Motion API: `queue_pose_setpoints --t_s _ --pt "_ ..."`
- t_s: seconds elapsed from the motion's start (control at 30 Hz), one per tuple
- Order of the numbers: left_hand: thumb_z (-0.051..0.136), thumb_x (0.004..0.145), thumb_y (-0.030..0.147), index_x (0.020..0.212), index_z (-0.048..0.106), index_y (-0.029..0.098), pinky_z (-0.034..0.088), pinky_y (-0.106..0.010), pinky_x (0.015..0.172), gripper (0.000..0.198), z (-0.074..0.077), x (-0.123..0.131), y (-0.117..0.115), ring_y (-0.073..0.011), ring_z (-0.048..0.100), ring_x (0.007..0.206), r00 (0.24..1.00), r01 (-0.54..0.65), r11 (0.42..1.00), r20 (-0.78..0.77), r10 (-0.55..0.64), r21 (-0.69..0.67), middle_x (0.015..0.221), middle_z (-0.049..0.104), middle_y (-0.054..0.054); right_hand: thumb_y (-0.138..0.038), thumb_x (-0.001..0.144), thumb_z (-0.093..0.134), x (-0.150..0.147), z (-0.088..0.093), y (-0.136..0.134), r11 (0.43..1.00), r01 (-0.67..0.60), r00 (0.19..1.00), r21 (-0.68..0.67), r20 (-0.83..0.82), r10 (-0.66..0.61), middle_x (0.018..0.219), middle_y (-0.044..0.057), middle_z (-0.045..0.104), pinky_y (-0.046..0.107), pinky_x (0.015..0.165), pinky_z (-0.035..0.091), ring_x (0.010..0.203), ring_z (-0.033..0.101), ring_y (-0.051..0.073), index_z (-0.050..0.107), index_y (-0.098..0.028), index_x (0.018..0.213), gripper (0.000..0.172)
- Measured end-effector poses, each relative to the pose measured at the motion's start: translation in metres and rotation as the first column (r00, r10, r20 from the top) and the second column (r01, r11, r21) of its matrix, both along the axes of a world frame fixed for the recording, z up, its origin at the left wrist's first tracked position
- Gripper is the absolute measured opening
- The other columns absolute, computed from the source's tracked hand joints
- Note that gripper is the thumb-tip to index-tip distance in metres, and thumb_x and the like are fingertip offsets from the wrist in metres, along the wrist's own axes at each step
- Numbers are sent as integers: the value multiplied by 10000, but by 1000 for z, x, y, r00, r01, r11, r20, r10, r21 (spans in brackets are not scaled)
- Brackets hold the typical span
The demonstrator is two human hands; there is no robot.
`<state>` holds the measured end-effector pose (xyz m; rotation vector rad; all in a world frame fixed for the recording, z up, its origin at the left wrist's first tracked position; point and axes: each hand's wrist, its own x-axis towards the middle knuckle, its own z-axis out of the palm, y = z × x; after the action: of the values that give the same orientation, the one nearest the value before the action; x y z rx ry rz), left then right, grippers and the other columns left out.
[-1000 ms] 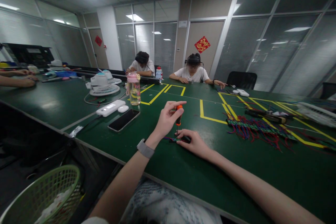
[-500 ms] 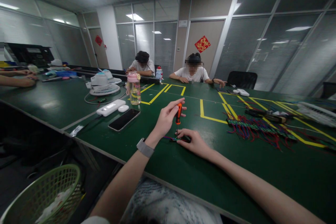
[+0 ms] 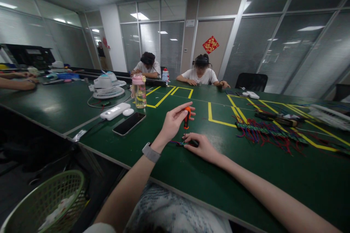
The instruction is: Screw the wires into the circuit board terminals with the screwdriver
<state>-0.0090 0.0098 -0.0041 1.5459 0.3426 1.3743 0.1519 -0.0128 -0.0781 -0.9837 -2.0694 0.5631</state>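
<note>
Work looks mid-step: left hand (image 3: 175,121) grasps upright orange-handled screwdriver (image 3: 187,118), tip down at small circuit board (image 3: 182,143) on near side of green table (image 3: 300,174), right hand (image 3: 201,147) holding board; turns left unclear.

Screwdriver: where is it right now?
Near the middle of the head view, the orange-and-black screwdriver stands almost upright at the left hand, its tip down at the small circuit board beside the right hand.
</note>
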Motion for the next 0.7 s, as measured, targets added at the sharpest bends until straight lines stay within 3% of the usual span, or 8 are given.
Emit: queue_pose_setpoints --t_s 0.17,0.27,0.37,0.47,0.57,0.7 --pt "674 773 285 1014 695 189 500 -224 735 260 2 -1 0 -126 591 851 983 -162 981 -65 170 111 1036 610 -56 -187 761 654 0 -1 1 1000 -3 1000 6 -5 3 983 77 701 371 892 500 1005 646 220 657 -181 767 9" --pt "567 857 306 1113 661 201 506 -273 822 293 1 -1 0 -169 592 981 996 -74 994 -36 77 81 1155 585 -79 -183 758 654 0 0 0 1000 6 1000 -3 3 -6 986 81 702 369 898 498 1014 645 222 664 -175 772 19" --pt "525 882 309 1207 599 189 525 -335 826 354 0 0 1 -193 616 965 1000 15 1000 17 -15 16 1109 625 -93 -183 757 656 0 2 -1 1000 13 1000 -10 6 -13 991 84 702 378 904 496 1021 643 226 670 -176 782 30" --pt "622 819 305 1127 648 182 526 -277 741 332 0 0 0 -150 619 831 997 -78 996 -22 79 48 1001 646 -71 -192 760 659 0 2 -1 1000 13 1000 -17 5 -13 996 84 701 389 907 496 1019 643 226 669 -182 782 26" --pt "637 807 304 1044 694 198 503 -232 737 265 0 -1 1 -126 596 840 985 -153 981 -63 161 116 1052 614 -62 -191 761 658 0 1 -1 1000 10 1000 -14 2 -10 992 87 701 389 909 496 1019 644 226 664 -179 778 21" --pt "519 885 320 1185 620 210 518 -314 817 335 -1 0 2 -170 617 929 999 -36 998 -5 36 43 1121 618 -84 -201 763 659 0 2 -1 1000 10 1000 -10 7 -10 984 83 702 395 916 492 1020 643 228 665 -179 779 28"
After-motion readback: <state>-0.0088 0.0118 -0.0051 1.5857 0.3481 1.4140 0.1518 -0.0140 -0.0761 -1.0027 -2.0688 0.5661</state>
